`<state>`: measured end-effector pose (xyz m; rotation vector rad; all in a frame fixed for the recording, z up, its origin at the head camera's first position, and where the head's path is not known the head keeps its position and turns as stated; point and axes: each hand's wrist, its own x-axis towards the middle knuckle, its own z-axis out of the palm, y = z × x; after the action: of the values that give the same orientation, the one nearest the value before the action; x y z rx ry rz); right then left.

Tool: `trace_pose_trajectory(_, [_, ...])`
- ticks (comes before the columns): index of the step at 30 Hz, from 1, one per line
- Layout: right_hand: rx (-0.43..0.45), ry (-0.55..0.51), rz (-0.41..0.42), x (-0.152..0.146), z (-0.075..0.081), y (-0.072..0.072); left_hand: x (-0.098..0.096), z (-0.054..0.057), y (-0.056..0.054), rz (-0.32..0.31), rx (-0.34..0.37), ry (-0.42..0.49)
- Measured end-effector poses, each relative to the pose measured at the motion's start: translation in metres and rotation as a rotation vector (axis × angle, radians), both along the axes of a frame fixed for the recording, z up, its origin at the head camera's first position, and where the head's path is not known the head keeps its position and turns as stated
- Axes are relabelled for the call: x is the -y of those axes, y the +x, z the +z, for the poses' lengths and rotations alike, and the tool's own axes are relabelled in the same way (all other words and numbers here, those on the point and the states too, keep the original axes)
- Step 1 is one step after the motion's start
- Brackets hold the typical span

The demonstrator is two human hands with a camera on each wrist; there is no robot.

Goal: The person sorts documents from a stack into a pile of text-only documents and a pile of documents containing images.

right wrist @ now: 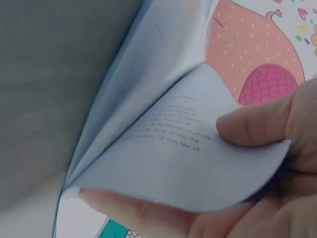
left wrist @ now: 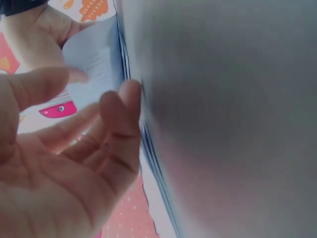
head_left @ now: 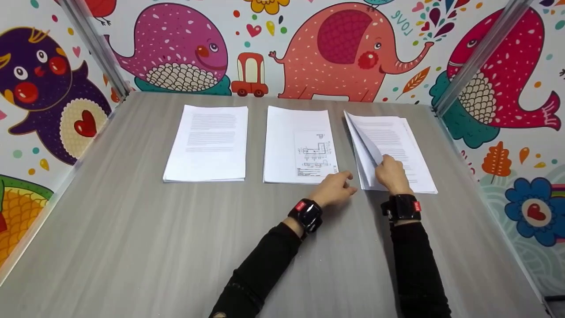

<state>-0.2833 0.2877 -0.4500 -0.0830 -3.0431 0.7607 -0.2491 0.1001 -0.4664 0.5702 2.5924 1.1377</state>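
At the right stack of printed paper (head_left: 417, 165), my right hand (head_left: 393, 174) pinches the lifted left part of the top paper. In the right wrist view the held sheet (right wrist: 173, 171) bends between the thumb (right wrist: 260, 121) and the fingers below, showing lines of print. My left hand (head_left: 334, 189) holds nothing, its fingers loosely bent at the lower right corner of the middle paper stack (head_left: 279, 150), pointing toward the right one. Seen from the left wrist, its fingertips (left wrist: 130, 91) are right at a paper edge. The middle stack's top sheet carries a line drawing (head_left: 314, 154).
A third stack of printed paper (head_left: 207, 165) lies at the left on the grey wood-grain table (head_left: 154, 247). Patterned panels (head_left: 304, 57) with cartoon animals stand along the back and sides, joined by metal corner posts (head_left: 481, 57).
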Motion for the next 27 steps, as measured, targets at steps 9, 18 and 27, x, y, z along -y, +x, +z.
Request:
trace_pose_trajectory(9, [0.030, -0.024, 0.026, -0.001, 0.013, 0.005, -0.029, -0.005, -0.013, 0.191, 0.172, 0.228])
trace_pose_trajectory(18, [0.045, -0.003, 0.074, 0.015, 0.026, 0.012, -0.040, -0.008, -0.024, 0.229, 0.507, 0.708])
trace_pose_trajectory(27, [0.049, 0.008, 0.198, 0.037, 0.029, 0.017, -0.036, -0.007, -0.036, 0.255, 0.795, 0.977])
